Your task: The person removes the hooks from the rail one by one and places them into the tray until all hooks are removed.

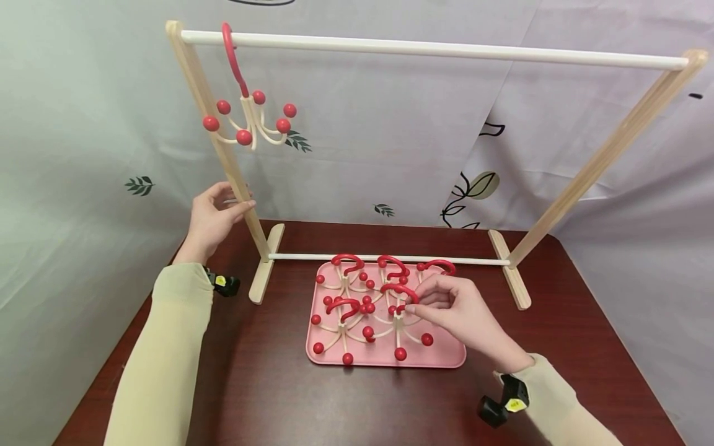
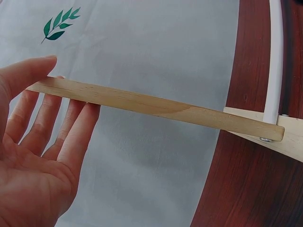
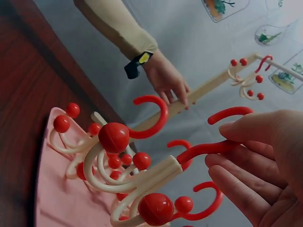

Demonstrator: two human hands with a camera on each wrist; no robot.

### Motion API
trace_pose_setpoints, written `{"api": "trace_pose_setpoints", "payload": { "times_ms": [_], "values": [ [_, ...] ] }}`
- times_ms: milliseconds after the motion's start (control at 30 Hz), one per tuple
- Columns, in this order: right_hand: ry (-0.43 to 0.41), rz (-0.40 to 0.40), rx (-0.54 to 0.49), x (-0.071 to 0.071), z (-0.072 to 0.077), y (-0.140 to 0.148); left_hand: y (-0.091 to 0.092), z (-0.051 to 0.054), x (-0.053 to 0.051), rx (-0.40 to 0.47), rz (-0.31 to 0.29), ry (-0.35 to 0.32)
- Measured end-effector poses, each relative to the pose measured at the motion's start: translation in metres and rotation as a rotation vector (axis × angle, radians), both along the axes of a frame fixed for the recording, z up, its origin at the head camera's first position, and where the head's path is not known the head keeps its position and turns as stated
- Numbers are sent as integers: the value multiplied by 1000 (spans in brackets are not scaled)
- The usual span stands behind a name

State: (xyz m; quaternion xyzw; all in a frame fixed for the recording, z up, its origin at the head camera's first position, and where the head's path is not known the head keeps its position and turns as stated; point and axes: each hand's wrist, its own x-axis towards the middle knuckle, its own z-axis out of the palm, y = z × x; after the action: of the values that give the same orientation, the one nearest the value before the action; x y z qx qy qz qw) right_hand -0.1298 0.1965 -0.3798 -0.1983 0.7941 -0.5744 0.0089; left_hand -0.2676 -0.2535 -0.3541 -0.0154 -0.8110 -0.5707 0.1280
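Observation:
My left hand [image 1: 209, 218] is at the left wooden post [image 2: 142, 100] of a rack. In the left wrist view its thumb lies on one side of the post and its fingertips on the other. My right hand [image 1: 462, 310] pinches the red hook of a cream hanger [image 3: 158, 174], whose curved arms end in red balls. That hanger is over a pink tray [image 1: 446, 357], where several hangers of the same kind stand close together. Another such hanger [image 1: 248, 118] hangs by its red hook from the rack's white top rail [image 1: 435, 49], near the left end.
The rack's right post [image 1: 597, 161] rises from a wooden foot [image 1: 510, 269]. A white lower bar [image 1: 474, 261] runs just behind the tray. Everything stands on a dark red-brown table [image 1: 268, 371], with a pale patterned cloth [image 1: 357, 136] hanging behind it.

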Motion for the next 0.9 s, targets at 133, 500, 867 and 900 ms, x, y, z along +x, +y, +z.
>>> {"api": "trace_pose_setpoints", "payload": {
  "times_ms": [133, 500, 867, 900],
  "values": [
    [-26, 16, 6, 3, -6, -3, 0, 0, 0, 1, -1, -1],
    [-66, 97, 25, 5, -21, -10, 0, 0, -1, 12, -6, 1],
    [-105, 100, 61, 0, -32, -11, -1, -1, -1, 13, -6, -1],
    [-110, 97, 67, -1, -34, -11, -1, -1, -1, 14, -6, -1]
  ]
}}
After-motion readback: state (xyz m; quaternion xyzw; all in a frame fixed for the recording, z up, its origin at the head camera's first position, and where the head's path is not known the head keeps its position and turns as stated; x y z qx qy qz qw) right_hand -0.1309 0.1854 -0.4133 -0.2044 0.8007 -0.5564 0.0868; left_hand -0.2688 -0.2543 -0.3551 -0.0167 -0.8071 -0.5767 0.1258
